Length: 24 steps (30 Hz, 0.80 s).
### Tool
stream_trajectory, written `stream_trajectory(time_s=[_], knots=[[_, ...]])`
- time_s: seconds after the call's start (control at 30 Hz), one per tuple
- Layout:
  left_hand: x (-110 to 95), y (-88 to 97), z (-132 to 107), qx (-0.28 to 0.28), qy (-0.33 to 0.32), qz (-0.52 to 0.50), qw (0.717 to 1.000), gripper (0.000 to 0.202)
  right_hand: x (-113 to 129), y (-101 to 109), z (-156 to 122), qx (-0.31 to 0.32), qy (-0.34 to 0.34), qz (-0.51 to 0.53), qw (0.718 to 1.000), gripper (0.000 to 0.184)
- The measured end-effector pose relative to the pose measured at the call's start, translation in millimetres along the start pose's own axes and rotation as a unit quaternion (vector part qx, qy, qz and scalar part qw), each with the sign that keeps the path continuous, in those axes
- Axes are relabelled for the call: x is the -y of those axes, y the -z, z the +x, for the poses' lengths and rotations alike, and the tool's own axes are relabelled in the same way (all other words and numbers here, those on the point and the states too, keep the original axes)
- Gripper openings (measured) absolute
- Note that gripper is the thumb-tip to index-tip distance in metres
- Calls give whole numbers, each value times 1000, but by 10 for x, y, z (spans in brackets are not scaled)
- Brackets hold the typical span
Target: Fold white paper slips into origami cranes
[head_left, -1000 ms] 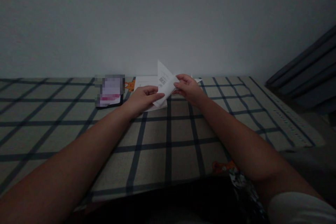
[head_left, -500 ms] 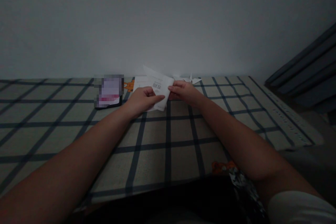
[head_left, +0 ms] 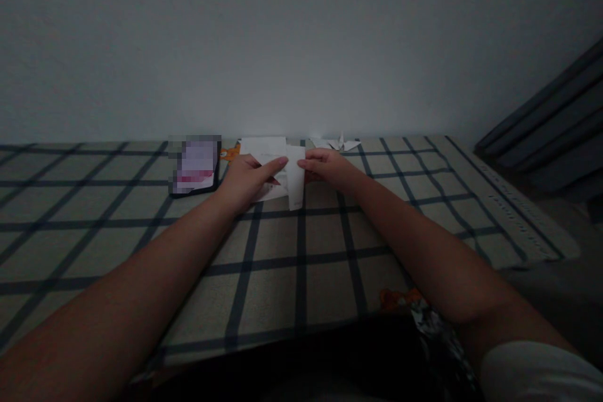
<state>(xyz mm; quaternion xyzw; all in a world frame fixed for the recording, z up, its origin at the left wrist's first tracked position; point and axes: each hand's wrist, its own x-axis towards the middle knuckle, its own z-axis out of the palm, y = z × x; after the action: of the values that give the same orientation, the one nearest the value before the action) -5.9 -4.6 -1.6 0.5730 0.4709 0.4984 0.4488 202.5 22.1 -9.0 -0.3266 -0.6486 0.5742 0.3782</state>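
Note:
A white sheet of paper [head_left: 294, 182] is held between both hands over a checked cloth [head_left: 282, 245], low above the surface. My left hand [head_left: 247, 179] pinches its left side, index finger stretched along the fold. My right hand [head_left: 330, 169] pinches the right edge with closed fingers. More white paper [head_left: 261, 146] lies flat behind the hands. A small folded white paper figure [head_left: 342, 143] sits just beyond my right hand near the wall.
A phone with a lit screen [head_left: 195, 166] lies left of my left hand, an orange patterned item [head_left: 230, 152] beside it. A plain wall [head_left: 301, 44] rises behind the cloth. Dark fabric [head_left: 541, 132] hangs at the right. A patterned wrapper [head_left: 424, 314] lies near my right elbow.
The paper stood up with a printed side showing; both hands have turned it down and folded it lower, so it now lies close to the cloth.

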Motion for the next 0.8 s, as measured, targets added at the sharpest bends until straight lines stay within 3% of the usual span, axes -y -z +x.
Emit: stream_trajectory(time_s=[0.27,0.5,0.7,0.8], knots=[[88,-24,1,19,-13,-49,999,44,53,-46,-19,-21,9,-33,999,30],[40,-28,-18,41,13,-81,996,41,38,-59,-22,-50,31,-47,997,37],[14,-74,-74,105,26,-96,990,43,73,-60,-35,-101,70,-132,984,38],[25,-112,-98,99,52,-83,990,39,95,-81,-49,-141,84,-190,968,37]])
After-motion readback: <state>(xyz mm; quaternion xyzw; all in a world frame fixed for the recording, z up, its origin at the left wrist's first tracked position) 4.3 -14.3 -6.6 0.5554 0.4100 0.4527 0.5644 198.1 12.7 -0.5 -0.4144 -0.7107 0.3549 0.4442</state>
